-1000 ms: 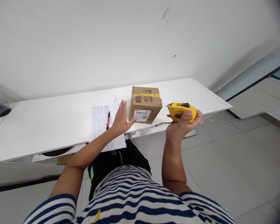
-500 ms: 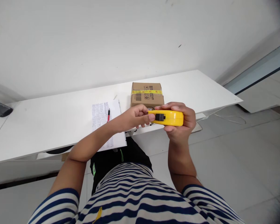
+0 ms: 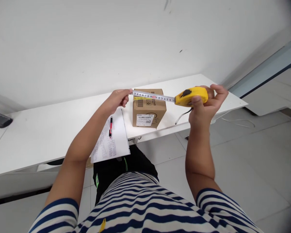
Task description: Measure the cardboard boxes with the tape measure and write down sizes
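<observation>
A yellow tape measure [image 3: 191, 96] with a black slide button is gripped in my right hand [image 3: 207, 105], its thumb on the case and some fingers lifted. Its silver blade [image 3: 153, 96] is drawn out to the left. My left hand [image 3: 118, 100] pinches the blade's free end, which its fingers hide. In this view the blade crosses in front of the upper part of a cardboard box [image 3: 149, 108]; whether the two touch I cannot tell. Yellow tape and a white label mark the box. A dark wrist cord [image 3: 183, 116] dangles from the case.
The box stands on a long white table [image 3: 50, 129] against a white wall. Written sheets of paper [image 3: 116, 142] overhang the table's front edge, with a red and black pen [image 3: 111, 127] on them. A dark object [image 3: 0, 119] sits at the far left.
The blade has come out of the case. My hands have moved apart and up, the left leftward and the right rightward, and the box's labelled front now shows.
</observation>
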`<state>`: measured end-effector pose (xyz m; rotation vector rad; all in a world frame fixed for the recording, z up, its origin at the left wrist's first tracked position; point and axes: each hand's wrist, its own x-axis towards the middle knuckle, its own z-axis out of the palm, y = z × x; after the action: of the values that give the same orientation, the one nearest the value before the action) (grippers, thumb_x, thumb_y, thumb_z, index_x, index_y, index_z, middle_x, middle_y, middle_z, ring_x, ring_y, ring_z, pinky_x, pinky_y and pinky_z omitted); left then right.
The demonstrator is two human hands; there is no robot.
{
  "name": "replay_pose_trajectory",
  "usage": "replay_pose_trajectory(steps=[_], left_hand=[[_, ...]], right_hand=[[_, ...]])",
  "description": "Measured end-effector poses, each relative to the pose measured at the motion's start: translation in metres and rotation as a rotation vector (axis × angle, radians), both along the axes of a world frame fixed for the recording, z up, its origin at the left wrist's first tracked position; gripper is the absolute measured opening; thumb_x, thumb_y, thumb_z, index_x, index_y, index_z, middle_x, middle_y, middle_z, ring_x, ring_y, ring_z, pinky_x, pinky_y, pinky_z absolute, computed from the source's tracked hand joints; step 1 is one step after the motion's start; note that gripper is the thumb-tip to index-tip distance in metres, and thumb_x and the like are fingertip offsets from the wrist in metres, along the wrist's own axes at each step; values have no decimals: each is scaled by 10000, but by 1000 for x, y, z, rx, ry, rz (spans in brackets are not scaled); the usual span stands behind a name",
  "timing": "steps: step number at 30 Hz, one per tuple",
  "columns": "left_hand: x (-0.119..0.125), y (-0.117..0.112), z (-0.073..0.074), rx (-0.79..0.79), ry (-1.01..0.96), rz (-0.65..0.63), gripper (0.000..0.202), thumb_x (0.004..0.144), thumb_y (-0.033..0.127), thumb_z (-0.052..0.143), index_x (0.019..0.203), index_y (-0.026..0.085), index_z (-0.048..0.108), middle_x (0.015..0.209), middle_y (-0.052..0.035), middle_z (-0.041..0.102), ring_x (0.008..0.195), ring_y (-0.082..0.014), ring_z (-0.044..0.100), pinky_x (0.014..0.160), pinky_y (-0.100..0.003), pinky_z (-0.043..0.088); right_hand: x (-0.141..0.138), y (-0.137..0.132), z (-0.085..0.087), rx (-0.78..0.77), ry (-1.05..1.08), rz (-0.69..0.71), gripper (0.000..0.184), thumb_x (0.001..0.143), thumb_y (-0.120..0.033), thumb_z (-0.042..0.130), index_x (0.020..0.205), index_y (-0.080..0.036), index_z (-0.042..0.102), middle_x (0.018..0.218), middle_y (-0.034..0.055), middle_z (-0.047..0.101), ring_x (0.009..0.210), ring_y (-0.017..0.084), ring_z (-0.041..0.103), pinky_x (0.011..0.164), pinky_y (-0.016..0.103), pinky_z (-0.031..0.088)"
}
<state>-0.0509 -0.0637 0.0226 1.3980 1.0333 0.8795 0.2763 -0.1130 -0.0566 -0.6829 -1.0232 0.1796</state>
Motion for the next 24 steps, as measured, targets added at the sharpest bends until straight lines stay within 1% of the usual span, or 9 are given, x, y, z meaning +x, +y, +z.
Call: replay_pose_trajectory(steps=[2, 4, 6, 9, 11, 14, 16, 21, 24], left_hand=[[-7, 20, -4, -27, 84, 65, 453, 987, 397, 693, 617, 201, 523, 547, 31, 484, 513, -82, 429, 536, -235, 396], [-9, 32, -10, -76, 185, 37, 447, 991, 404, 672, 616, 200, 538, 566, 19, 498, 513, -87, 426, 540, -248, 376], [-8, 38, -17, -103, 284, -31, 477, 985, 462, 674, 607, 199, 550, 598, 2, 517, 520, -94, 429, 554, -262, 364], [2, 40, -28, -69, 353, -90, 574, 950, 636, 676, 586, 206, 564, 638, -29, 538, 547, -120, 458, 579, -294, 362], [11, 39, -35, -42, 351, -78, 585, 918, 704, 684, 610, 215, 598, 646, -38, 545, 554, -138, 461, 585, -312, 352], [21, 39, -44, -36, 298, -36, 536, 886, 714, 721, 689, 220, 654, 658, -42, 564, 568, -152, 454, 594, -320, 340], [24, 38, -49, -44, 257, -34, 534, 876, 728, 725, 724, 219, 665, 676, -47, 583, 585, -158, 465, 605, -322, 344], [22, 35, -53, -8, 245, -40, 522, 904, 720, 697, 758, 222, 637, 712, -44, 597, 602, -158, 475, 613, -324, 347], [22, 36, -52, 43, 234, -10, 510, 918, 675, 714, 717, 223, 589, 707, -43, 575, 601, -150, 464, 614, -326, 335]], right_hand=[[18, 16, -3, -92, 63, -82, 569, 696, -629, 901, 1057, -300, 608, 1005, 26, 626, 920, 220, 672, 926, 480, 611], [28, 29, -8, -156, 90, -116, 559, 684, -656, 881, 1016, -281, 632, 1015, 29, 610, 913, 212, 651, 921, 476, 605], [27, 37, -15, -179, 84, -114, 579, 686, -673, 876, 1027, -266, 646, 1023, 35, 625, 914, 207, 646, 902, 461, 603], [13, 46, -27, -178, -5, -109, 580, 730, -715, 851, 1053, -281, 641, 1013, 34, 656, 908, 197, 654, 858, 421, 601], [1, 49, -32, -170, -60, -101, 596, 761, -744, 822, 1094, -286, 638, 1060, 35, 662, 963, 203, 682, 871, 423, 609], [-10, 52, -35, -165, -89, -91, 630, 785, -756, 802, 1158, -272, 647, 1154, 49, 648, 1109, 247, 706, 921, 472, 626], [-10, 52, -36, -158, -105, -97, 621, 809, -754, 788, 1181, -276, 654, 1159, 54, 642, 1144, 266, 702, 931, 496, 633], [-5, 49, -38, -150, -159, -117, 508, 871, -701, 783, 1179, -323, 639, 1128, 70, 663, 1038, 240, 672, 919, 477, 626], [-6, 48, -36, -138, -129, -88, 542, 853, -711, 797, 1157, -298, 620, 1107, 55, 658, 987, 227, 673, 880, 479, 628]])
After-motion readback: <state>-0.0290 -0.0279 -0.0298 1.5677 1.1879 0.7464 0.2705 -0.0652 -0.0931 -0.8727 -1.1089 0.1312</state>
